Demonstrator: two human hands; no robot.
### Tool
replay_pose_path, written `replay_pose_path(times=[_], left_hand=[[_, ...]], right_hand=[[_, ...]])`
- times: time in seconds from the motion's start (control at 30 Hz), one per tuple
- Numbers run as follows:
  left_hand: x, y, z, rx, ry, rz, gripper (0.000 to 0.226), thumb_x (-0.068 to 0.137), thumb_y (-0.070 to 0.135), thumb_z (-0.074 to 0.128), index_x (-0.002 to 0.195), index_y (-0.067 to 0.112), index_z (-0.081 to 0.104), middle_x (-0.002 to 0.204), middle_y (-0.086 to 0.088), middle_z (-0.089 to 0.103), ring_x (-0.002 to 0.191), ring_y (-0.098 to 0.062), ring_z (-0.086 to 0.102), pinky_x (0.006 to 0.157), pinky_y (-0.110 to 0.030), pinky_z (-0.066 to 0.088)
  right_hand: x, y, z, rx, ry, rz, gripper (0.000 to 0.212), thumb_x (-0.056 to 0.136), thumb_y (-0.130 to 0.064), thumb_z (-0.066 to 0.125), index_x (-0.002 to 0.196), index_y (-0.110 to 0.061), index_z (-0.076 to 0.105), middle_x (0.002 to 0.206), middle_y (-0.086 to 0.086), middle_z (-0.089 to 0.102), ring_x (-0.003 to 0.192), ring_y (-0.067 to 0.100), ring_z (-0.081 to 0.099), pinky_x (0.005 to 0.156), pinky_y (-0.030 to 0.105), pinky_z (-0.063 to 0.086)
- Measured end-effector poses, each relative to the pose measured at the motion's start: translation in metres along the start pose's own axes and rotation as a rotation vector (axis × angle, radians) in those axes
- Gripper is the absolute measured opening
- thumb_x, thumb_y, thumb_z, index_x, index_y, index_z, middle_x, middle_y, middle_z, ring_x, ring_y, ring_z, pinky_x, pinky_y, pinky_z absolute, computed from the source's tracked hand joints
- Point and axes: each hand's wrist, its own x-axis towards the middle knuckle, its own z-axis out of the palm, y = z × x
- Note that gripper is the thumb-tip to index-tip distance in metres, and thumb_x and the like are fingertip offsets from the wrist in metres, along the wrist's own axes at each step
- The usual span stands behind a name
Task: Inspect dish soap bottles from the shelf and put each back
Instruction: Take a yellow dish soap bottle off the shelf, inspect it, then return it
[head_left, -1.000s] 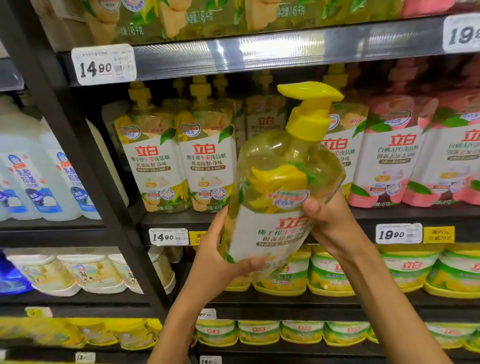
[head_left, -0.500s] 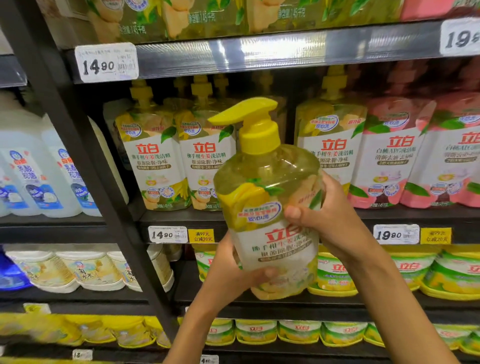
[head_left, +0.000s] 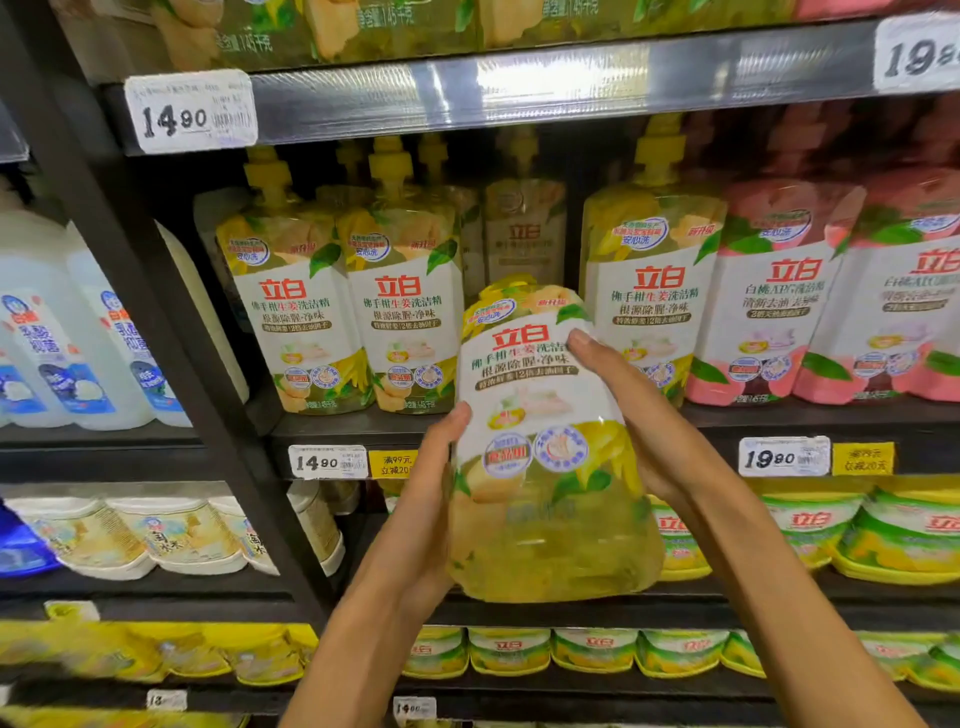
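Dish soap bottle (head_left: 540, 447), the yellow-green one with the white front label, is off the shelf and held in the air between both hands, in front of the middle shelf (head_left: 519, 431) and partly covering its edge. It is tipped so that its top leans away toward the shelf and its broad base comes toward the camera, probably so that the label faces the eyes squarely and can be read; the pump head is hidden behind the bottle's shoulder. The left hand (head_left: 415, 525) lies flat along the bottle's left side with the thumb near the label's edge, its grip pressed against the wall and taking much of the weight low down. The right hand (head_left: 654, 421) wraps the right side higher up, one fingertip resting on the label beside the red brand characters, its grip closed on the bottle to steady the tilt. Two hands suit a full, heavy and slippery container.

On the middle shelf, directly behind the bottle, there is a gap in the front row between two yellow bottles (head_left: 343, 312) to the bottle's left and another yellow bottle (head_left: 649, 296) to its right; a dimmer bottle stands deeper in that gap. That opening is most likely where this one belongs. Judging by the pose, inspection is under way and the return is not yet done; it would call for righting the bottle first.
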Motion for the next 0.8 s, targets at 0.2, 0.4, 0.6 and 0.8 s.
replay_pose_path(times=[0.2, 0.4, 0.6, 0.8], left_hand=[[-0.01, 0.019, 0.004, 0.024, -0.105, -0.095, 0.043, 0.084, 0.043, 0.049, 0.103, 0.015, 0.075, 0.091, -0.009, 0.076, 0.085, -0.014, 0.073, 0.062, -0.025, 0.057], [-0.008, 0.024, 0.007, -0.028, -0.169, -0.078, 0.038, 0.082, 0.042, 0.056, 0.099, 0.015, 0.077, 0.098, -0.01, 0.075, 0.09, -0.018, 0.072, 0.071, -0.031, 0.058], [-0.005, 0.024, 0.016, 0.07, -0.058, -0.108, 0.037, 0.082, 0.038, 0.057, 0.106, 0.016, 0.074, 0.107, -0.01, 0.073, 0.074, -0.011, 0.073, 0.059, -0.023, 0.057], [0.001, 0.015, 0.008, 0.232, 0.039, -0.01, 0.039, 0.09, 0.029, 0.057, 0.123, 0.01, 0.062, 0.117, -0.016, 0.067, 0.069, -0.005, 0.072, 0.058, -0.014, 0.054]], right_hand=[[-0.005, -0.016, 0.003, 0.136, 0.04, 0.097, 0.032, 0.104, -0.025, 0.028, 0.087, -0.023, 0.056, 0.059, -0.022, 0.068, 0.054, -0.012, 0.063, 0.045, 0.006, 0.045], [-0.038, -0.025, 0.017, 0.009, 0.232, 0.032, 0.04, 0.101, -0.019, 0.034, 0.069, -0.016, 0.056, 0.043, -0.004, 0.061, 0.026, -0.003, 0.049, 0.031, 0.01, 0.038], [-0.006, -0.025, 0.01, 0.012, 0.077, 0.123, 0.033, 0.099, -0.036, 0.047, 0.12, -0.016, 0.063, 0.112, 0.005, 0.072, 0.102, 0.019, 0.069, 0.092, 0.035, 0.054], [0.009, -0.01, -0.001, -0.057, 0.009, -0.093, 0.079, 0.085, -0.038, 0.065, 0.151, -0.023, 0.025, 0.132, 0.001, 0.062, 0.119, 0.018, 0.061, 0.104, 0.043, 0.046]])
